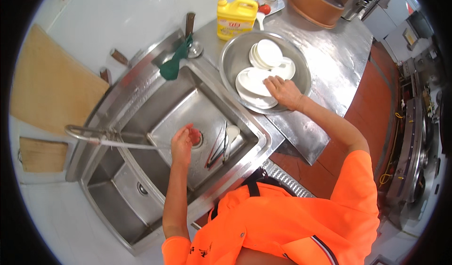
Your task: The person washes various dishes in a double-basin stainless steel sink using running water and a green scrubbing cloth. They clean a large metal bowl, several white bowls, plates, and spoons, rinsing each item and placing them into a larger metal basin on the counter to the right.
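Note:
My right hand [285, 92] is in the large metal basin [307, 72] on the counter, its fingers closed on the rim of a white plate [255, 82]. Other white plates lie under it, and a stack of small white dishes [269, 53] sits farther back in the basin. My left hand [181, 140] is held over the sink [169, 109], close to the drain, its fingers apart with nothing seen in them. Water from the curved faucet [84, 133] streams toward this hand. Chopsticks [215, 147] and a white spoon [232, 132] lie beside the drain.
A yellow pump jug [235, 17] stands behind the basin, near a tray [278, 3] with a tomato. A brown lidded pot [315, 3] is at the back. A green cloth [173, 65] hangs over the sink's far edge. A second sink bowl [120, 189] adjoins at left.

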`<action>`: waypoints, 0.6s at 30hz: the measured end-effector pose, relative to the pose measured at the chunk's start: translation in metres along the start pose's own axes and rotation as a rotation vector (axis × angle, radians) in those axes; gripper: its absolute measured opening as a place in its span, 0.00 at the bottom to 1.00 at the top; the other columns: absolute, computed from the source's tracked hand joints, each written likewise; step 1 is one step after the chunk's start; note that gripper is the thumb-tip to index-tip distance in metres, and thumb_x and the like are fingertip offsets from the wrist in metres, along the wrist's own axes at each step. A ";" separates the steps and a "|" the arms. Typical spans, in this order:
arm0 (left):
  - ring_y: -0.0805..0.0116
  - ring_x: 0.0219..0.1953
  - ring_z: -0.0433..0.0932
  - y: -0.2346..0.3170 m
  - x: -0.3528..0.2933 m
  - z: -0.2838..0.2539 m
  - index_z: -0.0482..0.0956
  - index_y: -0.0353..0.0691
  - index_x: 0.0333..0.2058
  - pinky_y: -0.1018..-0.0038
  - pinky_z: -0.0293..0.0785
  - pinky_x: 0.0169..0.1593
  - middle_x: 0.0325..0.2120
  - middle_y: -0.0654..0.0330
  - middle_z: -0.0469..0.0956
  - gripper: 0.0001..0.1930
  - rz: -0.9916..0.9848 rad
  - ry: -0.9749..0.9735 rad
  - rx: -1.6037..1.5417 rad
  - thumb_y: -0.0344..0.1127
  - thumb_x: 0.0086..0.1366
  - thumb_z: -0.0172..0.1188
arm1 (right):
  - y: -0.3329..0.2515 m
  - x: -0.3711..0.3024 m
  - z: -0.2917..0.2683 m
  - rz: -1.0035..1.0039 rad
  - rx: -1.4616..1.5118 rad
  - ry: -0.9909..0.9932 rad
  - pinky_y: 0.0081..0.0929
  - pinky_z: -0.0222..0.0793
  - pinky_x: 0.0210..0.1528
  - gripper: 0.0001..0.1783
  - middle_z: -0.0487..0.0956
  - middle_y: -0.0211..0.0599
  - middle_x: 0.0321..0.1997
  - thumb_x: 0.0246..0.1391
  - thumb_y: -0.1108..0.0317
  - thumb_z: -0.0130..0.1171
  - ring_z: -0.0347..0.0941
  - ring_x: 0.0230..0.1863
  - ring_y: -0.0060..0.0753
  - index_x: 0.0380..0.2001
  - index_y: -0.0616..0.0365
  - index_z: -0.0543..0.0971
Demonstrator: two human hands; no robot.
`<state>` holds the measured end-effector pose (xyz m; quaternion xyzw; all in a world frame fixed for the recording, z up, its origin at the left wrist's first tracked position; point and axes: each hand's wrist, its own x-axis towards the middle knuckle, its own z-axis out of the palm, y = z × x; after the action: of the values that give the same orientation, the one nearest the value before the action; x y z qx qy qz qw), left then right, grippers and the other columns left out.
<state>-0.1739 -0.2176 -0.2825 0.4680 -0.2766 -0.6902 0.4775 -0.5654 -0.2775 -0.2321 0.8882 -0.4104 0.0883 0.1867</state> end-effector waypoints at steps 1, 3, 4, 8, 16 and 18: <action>0.66 0.33 0.77 -0.005 0.002 -0.005 0.71 0.32 0.44 0.74 0.72 0.36 0.33 0.54 0.77 0.14 -0.002 0.003 -0.028 0.34 0.64 0.47 | 0.000 0.000 0.002 -0.033 -0.027 -0.064 0.25 0.70 0.22 0.22 0.70 0.40 0.33 0.42 0.72 0.50 0.72 0.32 0.35 0.44 0.64 0.66; 0.66 0.32 0.77 -0.008 -0.003 -0.010 0.71 0.32 0.44 0.74 0.72 0.36 0.32 0.54 0.77 0.14 -0.031 0.064 -0.026 0.33 0.63 0.48 | -0.007 0.006 0.000 -0.009 -0.002 -0.108 0.26 0.71 0.23 0.22 0.69 0.41 0.33 0.43 0.72 0.50 0.72 0.32 0.38 0.45 0.65 0.66; 0.66 0.32 0.77 -0.012 -0.003 -0.013 0.71 0.32 0.44 0.74 0.72 0.36 0.32 0.54 0.77 0.14 -0.034 0.080 -0.032 0.33 0.63 0.48 | -0.008 0.008 0.000 -0.020 -0.003 -0.127 0.27 0.71 0.24 0.22 0.69 0.42 0.33 0.44 0.72 0.50 0.71 0.32 0.39 0.46 0.65 0.65; 0.66 0.31 0.77 -0.034 -0.006 -0.030 0.72 0.32 0.43 0.74 0.73 0.34 0.31 0.55 0.77 0.13 -0.080 0.134 -0.051 0.33 0.63 0.48 | -0.016 0.019 0.001 -0.042 0.013 -0.265 0.28 0.73 0.26 0.25 0.68 0.45 0.37 0.45 0.73 0.50 0.70 0.36 0.42 0.49 0.63 0.63; 0.70 0.26 0.77 -0.122 0.018 -0.061 0.74 0.34 0.39 0.78 0.72 0.27 0.26 0.57 0.77 0.10 -0.324 0.250 0.071 0.28 0.60 0.48 | -0.018 0.028 0.002 -0.078 0.001 -0.461 0.35 0.71 0.37 0.35 0.64 0.53 0.51 0.41 0.76 0.53 0.65 0.46 0.48 0.56 0.63 0.57; 0.72 0.24 0.76 -0.149 0.029 -0.065 0.75 0.35 0.36 0.81 0.70 0.22 0.24 0.59 0.77 0.09 -0.401 0.287 0.194 0.27 0.58 0.49 | -0.019 0.031 0.004 -0.090 -0.004 -0.479 0.36 0.70 0.38 0.36 0.63 0.55 0.52 0.40 0.77 0.53 0.65 0.47 0.48 0.56 0.64 0.56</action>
<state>-0.1778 -0.1823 -0.4436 0.6502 -0.1728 -0.6679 0.3183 -0.5309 -0.2892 -0.2313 0.9009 -0.4031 -0.1342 0.0894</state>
